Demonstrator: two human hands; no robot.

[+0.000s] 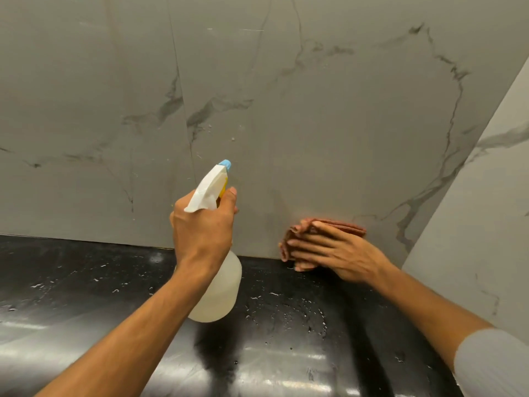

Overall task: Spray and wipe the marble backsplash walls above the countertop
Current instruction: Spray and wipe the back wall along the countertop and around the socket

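Note:
A grey marble backsplash wall [315, 124] with dark veins rises behind the black countertop [86, 282]. My left hand [203, 227] grips the neck of a white spray bottle [220, 287] with a blue nozzle tip, which points at the wall. A few droplets cling to the wall above the nozzle. My right hand [332, 250] lies flat on a folded reddish-brown cloth [346, 226] and presses it against the bottom of the wall, just above the countertop.
A lighter marble side wall [486, 224] meets the back wall at a corner on the right. The glossy black countertop carries scattered water drops and bright light reflections near its front.

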